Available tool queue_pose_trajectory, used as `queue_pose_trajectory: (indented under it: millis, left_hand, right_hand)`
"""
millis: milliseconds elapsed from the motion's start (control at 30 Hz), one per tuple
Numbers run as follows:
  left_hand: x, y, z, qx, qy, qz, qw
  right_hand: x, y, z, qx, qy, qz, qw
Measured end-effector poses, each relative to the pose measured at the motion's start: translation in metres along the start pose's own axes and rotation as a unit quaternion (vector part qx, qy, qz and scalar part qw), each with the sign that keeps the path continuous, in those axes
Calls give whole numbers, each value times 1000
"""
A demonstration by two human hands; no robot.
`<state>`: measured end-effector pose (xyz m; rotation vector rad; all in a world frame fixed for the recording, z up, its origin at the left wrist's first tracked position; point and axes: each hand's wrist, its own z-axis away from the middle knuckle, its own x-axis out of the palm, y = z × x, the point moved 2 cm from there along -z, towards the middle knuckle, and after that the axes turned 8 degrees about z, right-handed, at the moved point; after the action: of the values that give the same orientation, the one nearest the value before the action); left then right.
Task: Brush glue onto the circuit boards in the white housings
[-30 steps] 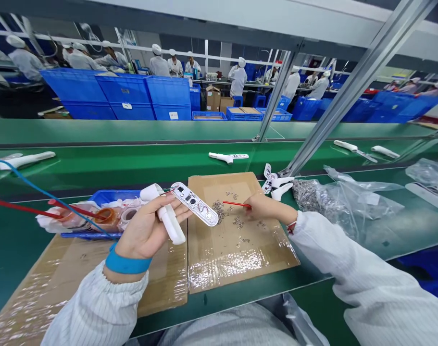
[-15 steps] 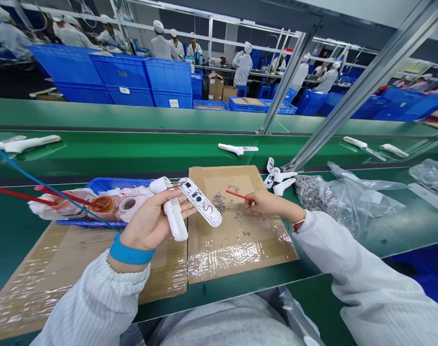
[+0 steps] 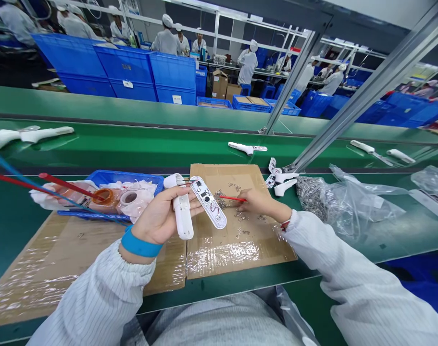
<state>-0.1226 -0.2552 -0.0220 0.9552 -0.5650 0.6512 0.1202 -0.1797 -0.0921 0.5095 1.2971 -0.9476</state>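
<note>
Left grip [image 3: 157, 216] cradles an opened white device [image 3: 208, 202]; right grip [image 3: 254, 202] holds a red stick [image 3: 233, 198] near metal pieces [image 3: 222, 203]

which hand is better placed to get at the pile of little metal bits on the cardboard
Right, most likely: the right hand holds a thin red stick, its tip appearing right by the pile of metal bits. The left hand looks occupied, supporting the opened white device.
</note>
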Motion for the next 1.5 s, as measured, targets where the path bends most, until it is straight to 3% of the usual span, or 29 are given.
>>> queue_pose_trajectory:
  millis: [167,333,433,567,667,800,967,1200,1367,1500]
  left_hand:
    - [1,-1,2,-1,-8,2,1000]
    - [2,-5,1,-11,-44,40,998]
    - [4,-9,-2,-16,-68,71,995]
    - [10,-15,-5,-11,-81,99,992]
    - [19,-21,-8,2,-95,124,988]
    - [34,-31,-7,26,-127,164,978]
    - [44,-37,-1,52,-177,202,962]
    - [43,-30,6,88,-135,211,964]
    - [45,-30,6,106,-104,219,964]
    - [49,-31,4,111,-75,221,966]
  right_hand:
    - [4,-10,-11,-58,-19,-3,998]
    - [-3,-11,-2,-41,1,-37,998]
    - [-16,-8,10,-31,47,-68,996]
    - [-43,-10,37,-6,156,-106,982]
    - [-62,-36,60,-23,238,-238,942]
    - [-68,-91,78,-120,249,-367,888]
    - [-61,-126,78,-188,340,-284,877]
    - [-56,-127,77,-205,325,-242,891]
    - [-54,-130,81,-201,341,-102,913]
    - [-57,-132,85,-213,366,3,906]
